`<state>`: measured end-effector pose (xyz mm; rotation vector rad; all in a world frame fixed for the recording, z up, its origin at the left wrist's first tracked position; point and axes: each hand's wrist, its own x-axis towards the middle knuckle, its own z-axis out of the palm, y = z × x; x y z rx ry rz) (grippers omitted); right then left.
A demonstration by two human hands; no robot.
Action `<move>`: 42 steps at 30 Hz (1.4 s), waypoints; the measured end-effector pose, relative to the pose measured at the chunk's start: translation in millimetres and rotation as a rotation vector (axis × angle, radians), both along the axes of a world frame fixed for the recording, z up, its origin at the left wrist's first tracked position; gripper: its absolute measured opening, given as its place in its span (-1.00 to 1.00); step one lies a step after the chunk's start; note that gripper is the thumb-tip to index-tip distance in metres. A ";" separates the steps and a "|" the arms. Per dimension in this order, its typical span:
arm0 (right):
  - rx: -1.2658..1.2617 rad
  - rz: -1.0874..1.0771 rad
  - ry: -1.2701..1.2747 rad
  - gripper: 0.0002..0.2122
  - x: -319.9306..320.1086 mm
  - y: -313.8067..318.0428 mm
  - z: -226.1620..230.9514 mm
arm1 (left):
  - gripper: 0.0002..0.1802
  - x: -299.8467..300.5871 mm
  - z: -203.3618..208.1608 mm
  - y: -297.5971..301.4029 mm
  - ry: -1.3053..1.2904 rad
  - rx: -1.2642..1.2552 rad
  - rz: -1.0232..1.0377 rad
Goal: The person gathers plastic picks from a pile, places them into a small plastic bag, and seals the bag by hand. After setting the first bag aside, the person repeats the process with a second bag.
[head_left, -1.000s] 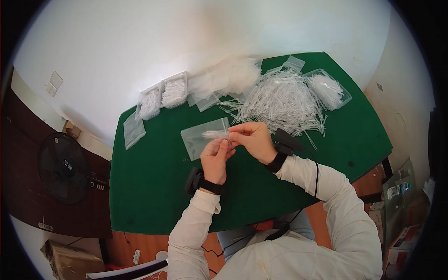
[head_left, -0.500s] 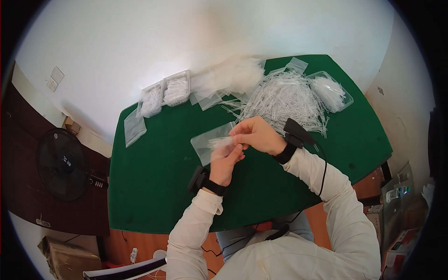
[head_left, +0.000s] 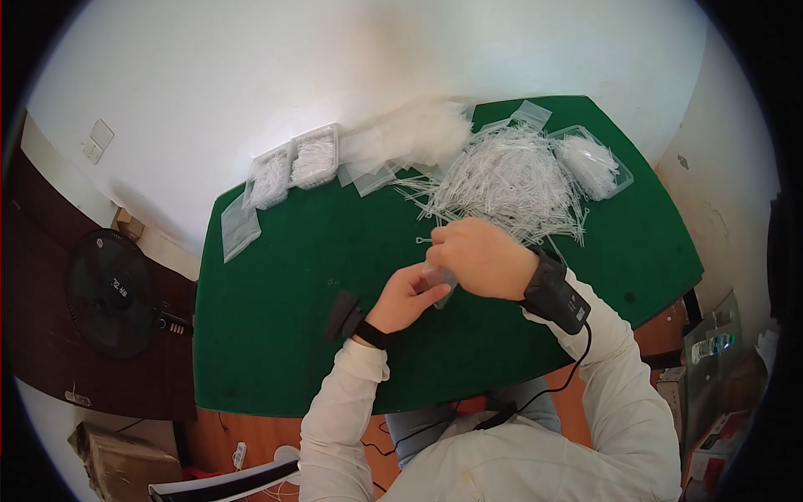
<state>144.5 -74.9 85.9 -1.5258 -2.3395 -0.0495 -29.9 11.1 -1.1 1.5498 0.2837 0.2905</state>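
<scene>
Your left hand [head_left: 407,299] pinches a clear bag [head_left: 438,277] between thumb and fingers, over the middle of the green table [head_left: 276,335]. Your right hand [head_left: 483,258] curls in close against that bag, with its fingers bent, but its fingertips are hidden, so I can't tell what they grip. A thin clear stick with a loop at its end [head_left: 424,241] shows just beside your right fingers; I can't tell if you hold it or if it lies on the table. Your hands hide most of the bag, so I can't see what is in it or if it is sealed. As for what looks done, white sticks fill two clear trays, the left one [head_left: 269,181] and the one beside it [head_left: 315,160], and more sit in the far-right tray [head_left: 621,181]. A lot looks left: the big heap of loose sticks [head_left: 512,184] lies in no tray, and a pile of clear bags [head_left: 410,138] lies next to it.
</scene>
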 end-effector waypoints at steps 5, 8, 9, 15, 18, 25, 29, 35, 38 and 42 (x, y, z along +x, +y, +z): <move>-0.001 0.069 0.125 -0.87 4.5 3.2 -1.7 | -0.73 4.0 -5.2 -4.1 -0.011 0.139 0.097; -0.052 0.045 0.239 -0.85 6.9 6.5 -0.3 | -0.73 4.8 -4.2 -5.3 -0.134 0.131 0.222; -0.112 0.019 0.291 -0.83 7.0 7.4 0.2 | -0.73 4.8 -1.5 -6.1 -0.157 0.099 0.235; 0.081 0.115 0.535 -0.81 10.1 14.7 -0.5 | -0.69 5.0 10.7 -9.6 -0.270 -0.059 0.316; 0.092 0.075 0.496 -0.81 11.2 14.9 7.0 | -0.68 2.3 15.0 -8.2 -0.283 -0.011 0.310; 0.017 0.043 0.578 -0.84 3.8 11.4 11.0 | -0.65 1.1 21.1 -11.4 -0.304 -0.078 0.314; 0.111 0.075 0.451 -0.84 8.4 15.3 9.6 | -0.64 0.8 20.8 -12.1 -0.304 -0.150 0.301; -0.012 0.134 0.537 -0.82 3.8 16.5 1.8 | -0.63 -0.7 22.2 -13.7 -0.256 -0.235 0.286; 0.054 0.143 0.646 -0.81 3.8 19.6 0.8 | -0.64 0.6 24.4 -15.2 -0.306 -0.300 0.302; -0.012 0.091 0.463 -0.78 5.1 15.5 4.8 | -0.65 -2.8 20.2 -11.8 -0.305 -0.332 0.354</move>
